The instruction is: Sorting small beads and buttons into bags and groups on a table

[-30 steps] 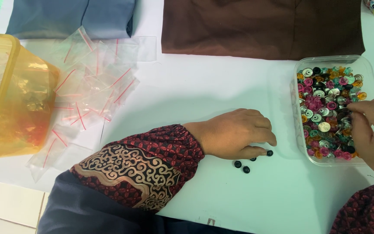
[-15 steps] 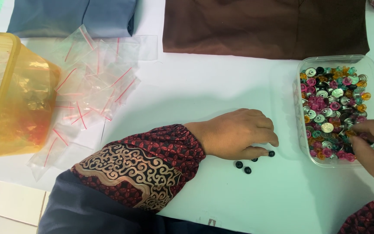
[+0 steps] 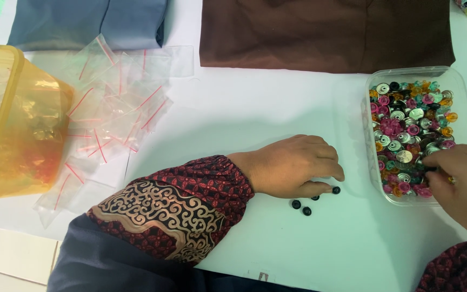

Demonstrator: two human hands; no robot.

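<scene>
Black buttons (image 3: 305,206) unmoved by resting, loosely curled left hand (image 3: 293,165), right hand (image 3: 463,181) now pinching inside clear tray (image 3: 463,81)

We saw four small black buttons (image 3: 308,203) lying loose on the white table, close together; one sat just beside the left hand's (image 3: 293,165) fingertips; a clear shallow plastic tray (image 3: 463,86) stood to their right, filled with mixed buttons (image 3: 406,135) in pink, silver, amber, teal and black.
</scene>
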